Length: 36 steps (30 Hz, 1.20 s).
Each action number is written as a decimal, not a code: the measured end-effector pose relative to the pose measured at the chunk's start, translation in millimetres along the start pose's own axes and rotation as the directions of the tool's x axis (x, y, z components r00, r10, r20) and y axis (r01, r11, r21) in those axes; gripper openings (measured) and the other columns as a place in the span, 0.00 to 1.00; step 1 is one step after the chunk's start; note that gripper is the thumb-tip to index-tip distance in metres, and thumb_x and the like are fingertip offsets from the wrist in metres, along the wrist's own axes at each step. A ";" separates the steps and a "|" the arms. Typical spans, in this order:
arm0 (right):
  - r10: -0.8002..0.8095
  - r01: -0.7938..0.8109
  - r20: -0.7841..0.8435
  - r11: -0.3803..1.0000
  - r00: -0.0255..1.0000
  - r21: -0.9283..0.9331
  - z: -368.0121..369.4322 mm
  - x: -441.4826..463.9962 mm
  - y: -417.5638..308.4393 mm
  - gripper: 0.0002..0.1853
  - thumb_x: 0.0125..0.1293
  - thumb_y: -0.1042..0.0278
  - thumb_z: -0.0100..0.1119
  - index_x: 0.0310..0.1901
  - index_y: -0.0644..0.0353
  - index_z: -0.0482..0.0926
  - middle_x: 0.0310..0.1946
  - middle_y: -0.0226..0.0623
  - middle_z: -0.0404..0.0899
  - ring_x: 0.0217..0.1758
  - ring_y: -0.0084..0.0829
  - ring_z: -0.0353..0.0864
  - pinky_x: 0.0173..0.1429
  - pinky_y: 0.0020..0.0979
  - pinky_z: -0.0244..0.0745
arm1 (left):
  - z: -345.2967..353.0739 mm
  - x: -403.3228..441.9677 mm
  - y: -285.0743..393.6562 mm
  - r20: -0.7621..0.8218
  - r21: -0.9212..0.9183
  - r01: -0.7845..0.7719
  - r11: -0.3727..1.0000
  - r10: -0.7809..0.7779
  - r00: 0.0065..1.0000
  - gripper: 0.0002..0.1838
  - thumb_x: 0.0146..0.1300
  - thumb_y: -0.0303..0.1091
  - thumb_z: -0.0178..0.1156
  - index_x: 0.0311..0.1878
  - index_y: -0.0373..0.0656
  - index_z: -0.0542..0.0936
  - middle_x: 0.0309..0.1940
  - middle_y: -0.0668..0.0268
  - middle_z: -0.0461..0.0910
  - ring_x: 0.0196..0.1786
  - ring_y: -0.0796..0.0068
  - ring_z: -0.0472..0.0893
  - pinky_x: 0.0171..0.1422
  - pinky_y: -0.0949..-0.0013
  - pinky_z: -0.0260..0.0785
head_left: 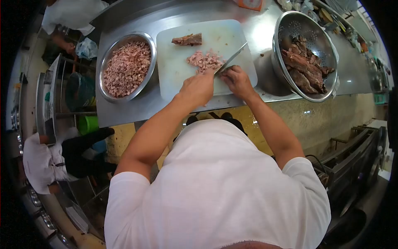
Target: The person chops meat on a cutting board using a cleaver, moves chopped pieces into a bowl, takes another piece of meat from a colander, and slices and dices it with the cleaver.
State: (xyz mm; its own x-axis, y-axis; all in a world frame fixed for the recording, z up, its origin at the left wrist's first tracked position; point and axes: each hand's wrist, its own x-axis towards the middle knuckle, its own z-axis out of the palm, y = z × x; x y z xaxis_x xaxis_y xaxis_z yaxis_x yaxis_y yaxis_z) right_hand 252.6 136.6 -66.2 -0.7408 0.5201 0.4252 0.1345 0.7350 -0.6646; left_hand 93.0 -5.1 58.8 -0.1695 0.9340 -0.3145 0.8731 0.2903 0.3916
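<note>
My left hand (197, 88) is closed round the handle of a knife (231, 57), whose blade slants up and to the right over a white cutting board (168, 62). My right hand (239, 81) is just right of the blade, low on the board, its fingers curled together; what they hold is hidden. Chopped meat (204, 61) lies beyond my left hand. Farther back on the board is an uncut piece of meat (188, 40). A steel bowl (153, 52) of diced meat stands to the left; a steel colander (286, 27) with large cooked pieces stands to the right.
The metal table (265, 62) has its near edge just in front of my body. A person (72, 14) stands at the far left; another person (39, 164) is at the lower left. An orange and white box (250, 4) and kitchen items line the back.
</note>
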 end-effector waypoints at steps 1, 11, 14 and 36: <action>0.017 -0.017 0.001 1.000 1.000 -0.017 0.1 -1.6 1.5 0.06 0.61 0.75 0.72 0.39 0.61 0.85 0.40 0.43 0.82 0.48 0.48 0.82 0.52 0.44 0.80 | -5.6 -4.9 2.9 0.015 0.013 -0.007 1.000 0.007 1.000 0.13 0.65 0.22 0.53 0.52 0.29 0.70 0.40 0.35 0.85 0.47 0.34 0.86 0.54 0.40 0.77; 0.162 -0.162 0.106 0.987 0.981 -0.009 -6.5 -7.3 5.3 0.19 0.58 0.68 0.78 0.49 0.61 0.83 0.50 0.47 0.81 0.54 0.51 0.82 0.58 0.45 0.80 | -4.6 -26.2 -29.2 -0.095 -0.142 0.063 0.988 -0.077 0.993 0.10 0.73 0.33 0.54 0.49 0.36 0.73 0.39 0.38 0.85 0.44 0.32 0.84 0.51 0.36 0.74; 0.124 -0.108 0.059 0.970 0.991 -0.217 -11.1 -0.7 2.8 0.47 0.54 0.44 0.82 0.68 0.65 0.73 0.68 0.58 0.72 0.71 0.56 0.73 0.75 0.49 0.69 | -14.3 -70.8 -62.2 -0.202 -0.076 0.181 0.981 -0.193 0.960 0.10 0.75 0.36 0.53 0.49 0.39 0.73 0.35 0.39 0.84 0.40 0.31 0.83 0.47 0.36 0.74; 0.044 -0.054 -0.065 0.985 0.997 -0.162 62.4 57.7 -34.8 0.32 0.61 0.53 0.73 0.64 0.59 0.80 0.65 0.51 0.75 0.70 0.56 0.72 0.76 0.50 0.67 | 82.6 -34.3 -76.7 0.192 -0.935 0.260 0.240 -0.272 0.943 0.08 0.80 0.35 0.53 0.52 0.42 0.72 0.19 0.68 0.72 0.15 0.76 0.72 0.18 0.66 0.67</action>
State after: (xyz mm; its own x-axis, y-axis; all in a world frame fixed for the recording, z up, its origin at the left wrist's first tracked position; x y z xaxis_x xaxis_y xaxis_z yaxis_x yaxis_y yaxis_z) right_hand 164.2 113.8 -56.8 -0.6900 0.5792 0.4341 0.2795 0.7664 -0.5783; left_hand 69.6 -76.7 -31.9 -0.3091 0.7619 -0.5691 -0.2620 0.5071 0.8211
